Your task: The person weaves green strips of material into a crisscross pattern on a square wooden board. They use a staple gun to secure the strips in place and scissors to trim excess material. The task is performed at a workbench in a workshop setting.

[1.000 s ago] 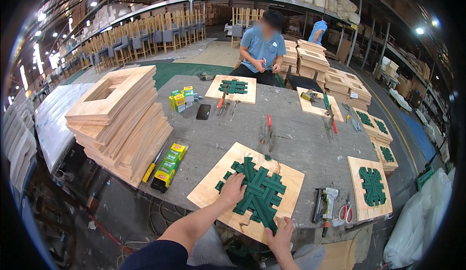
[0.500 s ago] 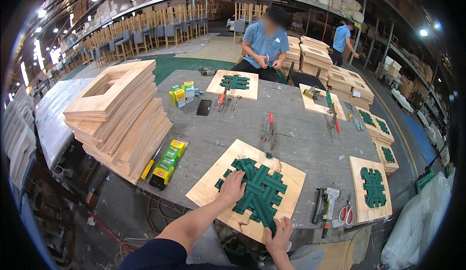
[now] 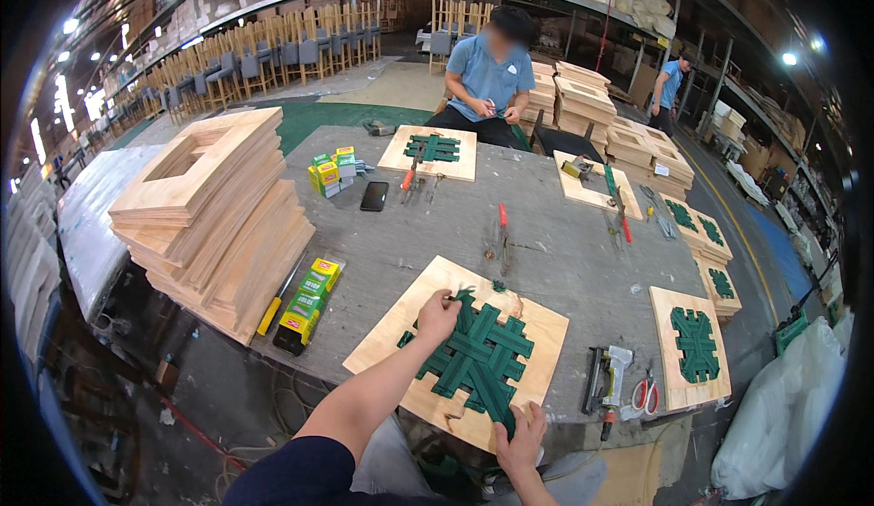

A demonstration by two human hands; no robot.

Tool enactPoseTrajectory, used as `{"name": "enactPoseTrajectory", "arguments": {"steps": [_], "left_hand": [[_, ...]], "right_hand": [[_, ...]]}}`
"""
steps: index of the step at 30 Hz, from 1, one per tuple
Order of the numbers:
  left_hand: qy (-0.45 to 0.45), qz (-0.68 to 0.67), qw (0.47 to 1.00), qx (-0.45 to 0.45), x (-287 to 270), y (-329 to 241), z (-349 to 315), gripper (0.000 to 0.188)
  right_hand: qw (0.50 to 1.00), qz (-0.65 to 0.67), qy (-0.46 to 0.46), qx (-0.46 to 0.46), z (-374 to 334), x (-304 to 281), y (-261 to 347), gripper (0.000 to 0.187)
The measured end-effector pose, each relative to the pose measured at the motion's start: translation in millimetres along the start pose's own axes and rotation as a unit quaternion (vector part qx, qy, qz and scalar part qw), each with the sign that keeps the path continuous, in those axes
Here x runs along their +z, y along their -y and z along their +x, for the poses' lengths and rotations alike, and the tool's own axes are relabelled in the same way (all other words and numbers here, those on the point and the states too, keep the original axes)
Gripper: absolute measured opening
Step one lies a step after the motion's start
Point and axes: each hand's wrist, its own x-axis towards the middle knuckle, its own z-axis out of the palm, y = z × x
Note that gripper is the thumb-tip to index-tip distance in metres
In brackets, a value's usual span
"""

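A square wooden board (image 3: 546,333) lies in front of me at the table's near edge. Green webbing straps (image 3: 473,351) are woven over its middle, with one strap running diagonally across the others. At the weave's far left corner, my left hand (image 3: 439,317) is closed in a pinch on a frayed strap end that stands up from the board. My right hand (image 3: 522,440) grips the diagonal strap's near end (image 3: 499,408) at the board's front edge, thumb and fingers around it.
Stacked wooden frames (image 3: 209,206) rise at the left, beside a yellow-handled tool (image 3: 269,315) and green-yellow boxes (image 3: 309,301). A staple gun (image 3: 607,383), scissors (image 3: 645,395) and another webbed board (image 3: 665,342) lie right. A co-worker (image 3: 490,78) sits across the table.
My left hand has gone from lying flat on the weave to pinching a strap end, slightly farther away. My right hand stays at the near end. The view has shifted slightly.
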Motion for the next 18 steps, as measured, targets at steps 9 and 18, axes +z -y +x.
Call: {"name": "enactPoseTrajectory", "arguments": {"steps": [9, 18], "left_hand": [[0.077, -0.138, 0.987, -0.031, 9, 16, 20, 0.020], [0.080, -0.113, 0.990, 0.038, 5, 19, -14, 0.030]], "right_hand": [[1.000, -0.003, 0.000, 0.013, 0, 4, -2, 0.050], [1.000, 0.003, -0.001, 0.013, 1, 2, 1, 0.051]]}}
